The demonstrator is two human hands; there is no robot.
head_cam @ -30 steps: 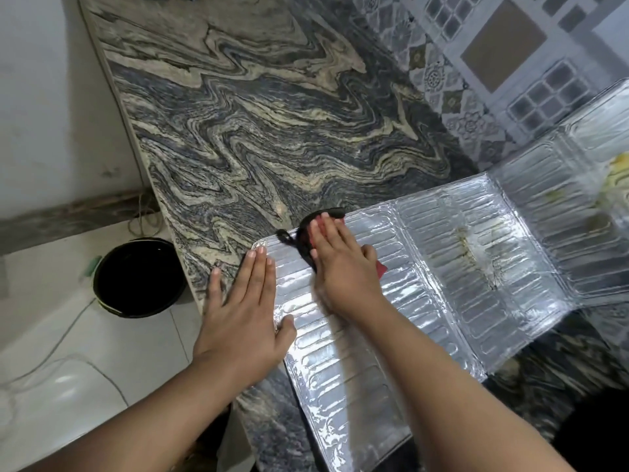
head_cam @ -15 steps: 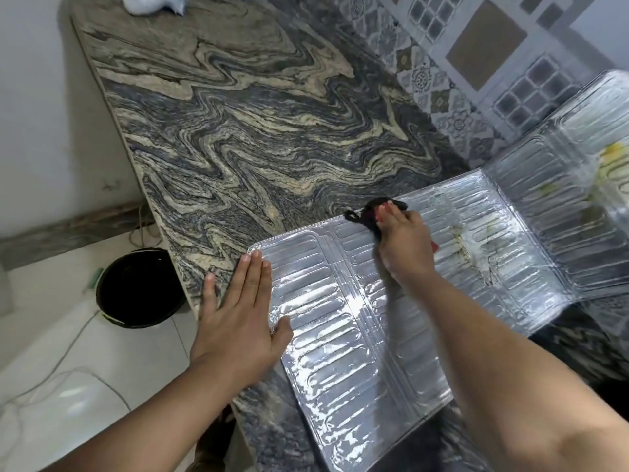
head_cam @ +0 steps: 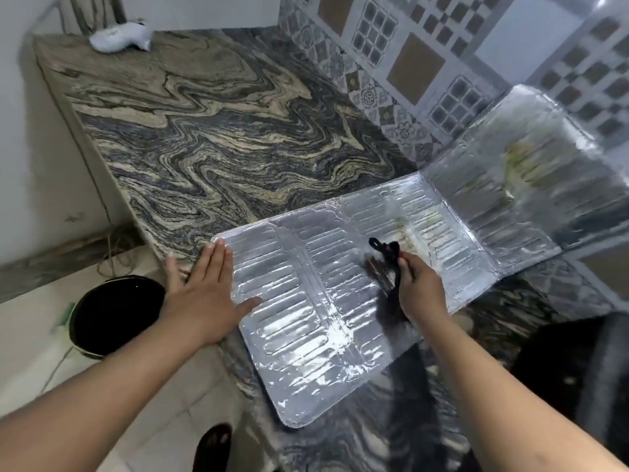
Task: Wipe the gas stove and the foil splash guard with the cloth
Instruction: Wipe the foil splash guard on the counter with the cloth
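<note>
since half a second ago the right hand (head_cam: 420, 291) is dragging the dark crumpled cloth (head_cam: 386, 248) nearer, gripping it on the ribbed silver foil splash guard (head_cam: 306, 335); the left hand (head_cam: 204, 287) is pressing flat, fingers straight, on the guard's left edge.

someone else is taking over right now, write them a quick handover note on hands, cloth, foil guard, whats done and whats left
Left hand: open, flat on the near-left corner of the foil splash guard, pinning it to the stone counter.
Right hand: grips the dark cloth on the guard's middle panel.
Done: the left panels look free of stains.
Left: yellowish stains right of the cloth and on the raised far-right panel. The gas stove is not in view, so its state cannot be judged.
</note>
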